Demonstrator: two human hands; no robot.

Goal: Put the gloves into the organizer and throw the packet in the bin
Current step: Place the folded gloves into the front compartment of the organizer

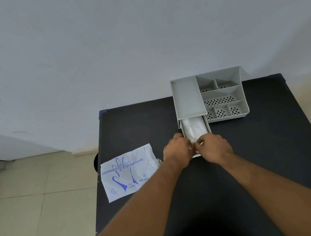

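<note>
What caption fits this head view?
Both hands at the open drawer of a grey organizer, gloves inside; empty packet on the black table.

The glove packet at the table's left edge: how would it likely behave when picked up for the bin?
The packet lies flat and wrinkled, so it is probably floppy and very light. Its thin printed film looks slick, so it may slip or flutter.

The bench (230, 167) is flat black, and the organizer (186, 98) on it is pale grey, its compartment floors dotted with dark perforations in rows and small clusters. The packet (127, 173) is white with a blue glove outline and blue lettering, the gloves (193, 127) in the drawer are translucent white, and the floor (36, 203) is beige tile under a white wall (125, 35).
</note>
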